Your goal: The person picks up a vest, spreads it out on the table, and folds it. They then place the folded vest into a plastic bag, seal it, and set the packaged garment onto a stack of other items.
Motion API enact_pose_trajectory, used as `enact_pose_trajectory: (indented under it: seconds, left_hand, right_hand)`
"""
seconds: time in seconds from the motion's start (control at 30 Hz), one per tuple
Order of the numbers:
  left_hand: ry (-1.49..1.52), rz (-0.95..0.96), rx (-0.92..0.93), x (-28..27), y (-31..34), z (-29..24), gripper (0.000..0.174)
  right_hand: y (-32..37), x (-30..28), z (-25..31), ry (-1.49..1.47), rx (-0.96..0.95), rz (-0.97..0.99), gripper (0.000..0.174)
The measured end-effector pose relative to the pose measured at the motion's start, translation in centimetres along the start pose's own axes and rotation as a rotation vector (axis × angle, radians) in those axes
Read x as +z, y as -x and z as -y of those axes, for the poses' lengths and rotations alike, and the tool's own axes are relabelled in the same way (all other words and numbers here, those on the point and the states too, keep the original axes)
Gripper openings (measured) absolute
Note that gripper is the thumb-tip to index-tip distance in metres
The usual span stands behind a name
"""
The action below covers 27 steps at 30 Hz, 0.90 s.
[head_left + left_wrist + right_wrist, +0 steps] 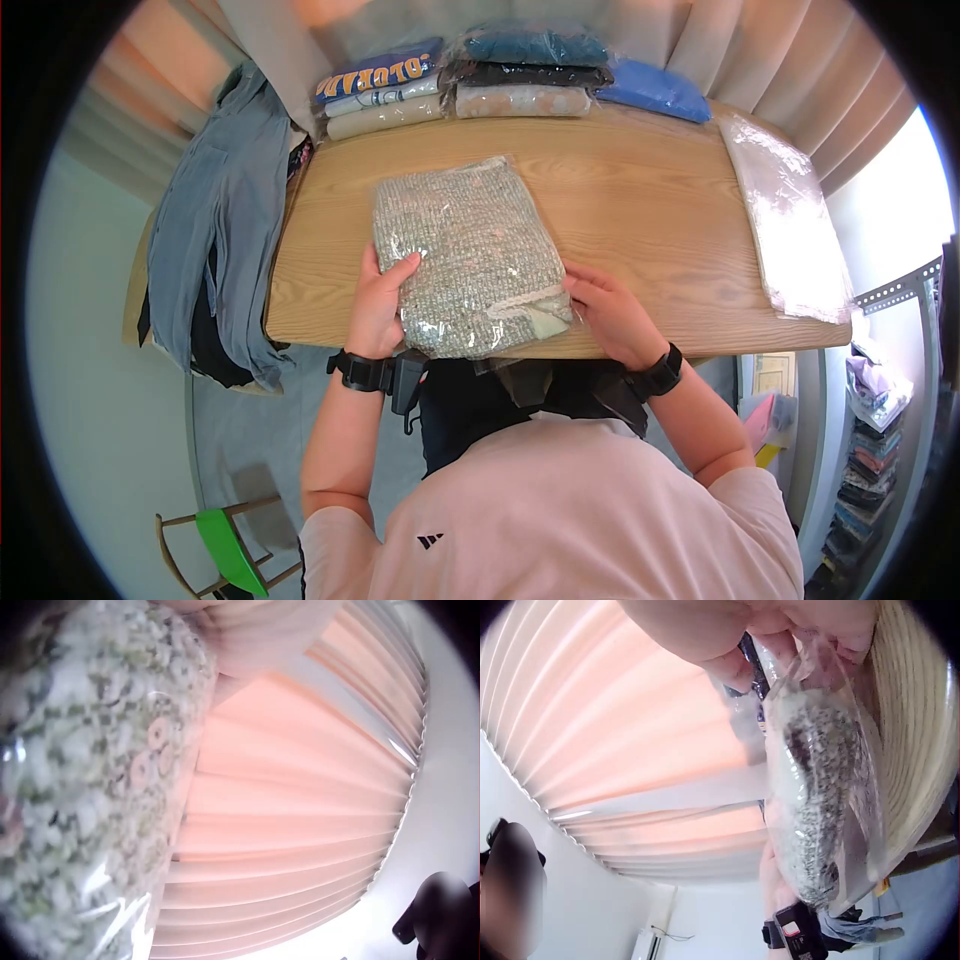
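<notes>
A folded grey-green knit garment [470,240] in a clear plastic bag is tilted over the near part of the table. My left hand [376,305] grips its left edge, thumb on top and the other fingers hidden beneath. At the lower right corner, my right hand [612,312] pinches the bag's edge. The right wrist view shows the clear plastic [821,664] gathered at the right fingers, with the speckled knit end-on below. In the left wrist view, the bagged knit [90,780] fills the left side, close under the left hand [262,634].
Along the back of the wooden table [650,210] are stacks of bagged folded clothes [390,90], another stack [530,75] and a blue package [655,90]. Clear plastic bags [785,215] lie at the right edge. Blue-grey clothes [215,220] hang at the left; a chair [230,550] stands below.
</notes>
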<state>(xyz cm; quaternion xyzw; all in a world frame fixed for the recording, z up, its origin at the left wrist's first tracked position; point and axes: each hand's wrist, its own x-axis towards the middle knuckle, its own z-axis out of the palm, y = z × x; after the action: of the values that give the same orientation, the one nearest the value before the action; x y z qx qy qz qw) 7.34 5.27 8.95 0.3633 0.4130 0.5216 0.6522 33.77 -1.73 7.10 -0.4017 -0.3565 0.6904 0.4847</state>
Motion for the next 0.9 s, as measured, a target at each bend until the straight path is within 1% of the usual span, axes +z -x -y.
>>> enact_pose_trajectory:
  seconds: [0.03,0.07,0.13,0.17,0.23,0.27,0.33,0.37,0.43,0.47,0.53,0.57,0.6,0.63,0.67,0.7,0.73,0.77,0.8,0.83,0.87,0.9]
  left_hand:
    - [0.039,0.014,0.019,0.3,0.0,-0.2,0.057]
    - [0.079,0.027,0.038,0.7,0.0,-0.5,0.056]
    - [0.124,0.056,0.065,1.4,0.3,-1.4,0.055]
    - [0.168,0.078,0.090,1.7,0.5,-1.9,0.054]
    - [0.190,0.106,0.116,2.2,0.6,-2.8,0.052]
    - [0.212,0.127,0.140,2.4,0.6,-3.2,0.050]
    - [0.254,0.169,0.129,2.4,0.7,-3.9,0.049]
    - [0.296,0.206,0.116,2.3,0.6,-4.1,0.048]
    - [0.327,0.230,0.101,1.8,0.4,-4.5,0.046]
    - [0.359,0.249,0.087,1.4,0.2,-4.7,0.045]
    - [0.345,0.261,0.068,0.5,0.1,-5.1,0.045]
    - [0.331,0.276,0.053,0.0,0.0,-5.3,0.045]
    - [0.334,0.271,0.048,-0.7,-0.4,-5.3,0.045]
    - [0.224,0.239,0.090,-1.4,-1.0,-4.9,0.045]
    - [0.115,0.208,0.132,-2.1,-1.6,-4.5,0.046]
    - [0.122,0.205,0.123,-2.7,-2.2,-4.1,0.046]
    - [0.000,0.190,0.058,-3.4,-2.9,-3.6,0.048]
    - [-0.121,0.173,-0.007,-4.3,-3.7,-3.0,0.051]
    - [-0.250,0.217,-0.056,-6.0,-5.0,-2.2,0.056]
    - [-0.244,0.212,-0.064,-6.2,-5.0,-2.3,0.056]
    - [-0.288,0.183,-0.064,-6.4,-4.9,-2.6,0.057]
    - [-0.332,0.155,-0.063,-6.7,-4.7,-2.8,0.059]
  right_hand:
    - [0.1,-0.3,-0.1,-0.126,0.000,-0.032,0.039]
    - [0.0,-1.0,-0.5,-0.123,-0.005,-0.034,0.039]
    - [-0.3,-1.8,-0.8,-0.324,0.027,-0.002,0.052]
    - [-0.3,-1.9,-0.9,-0.322,0.021,-0.004,0.052]
    - [-0.1,-0.5,-0.5,-0.487,0.074,0.070,0.054]
    - [0.1,-0.3,-1.1,-0.487,0.070,0.068,0.054]
    - [0.5,0.5,-2.0,-0.108,-0.200,0.151,0.052]
    - [0.5,0.7,-2.0,-0.108,-0.202,0.148,0.052]
    - [0.5,1.8,-0.6,-0.861,0.110,0.424,0.050]
    - [0.2,1.2,-0.4,-0.862,0.111,0.422,0.050]
    - [-0.4,-0.7,0.0,-0.721,0.052,0.225,0.044]
    - [-0.4,-1.6,0.4,-0.722,0.057,0.221,0.044]
    - [-0.4,-2.7,1.0,-0.701,-0.087,0.036,0.040]
    - [-0.1,-3.8,1.3,-0.671,-0.229,-0.152,0.036]
    - [0.4,-5.2,1.5,-0.668,-0.223,-0.160,0.036]
    - [1.0,-6.6,1.4,-0.601,-0.265,-0.094,0.032]
    - [1.4,-7.3,1.4,-0.532,-0.304,-0.027,0.028]
    - [1.9,-7.3,1.0,-0.528,-0.293,-0.034,0.028]
    - [2.3,-7.2,0.5,-0.525,-0.140,-0.154,0.025]
    - [2.6,-7.0,0.2,-0.518,0.013,-0.271,0.022]
    - [2.9,-7.0,0.1,-0.515,0.022,-0.274,0.022]
    - [3.0,-7.0,0.2,-0.529,0.045,-0.234,0.022]
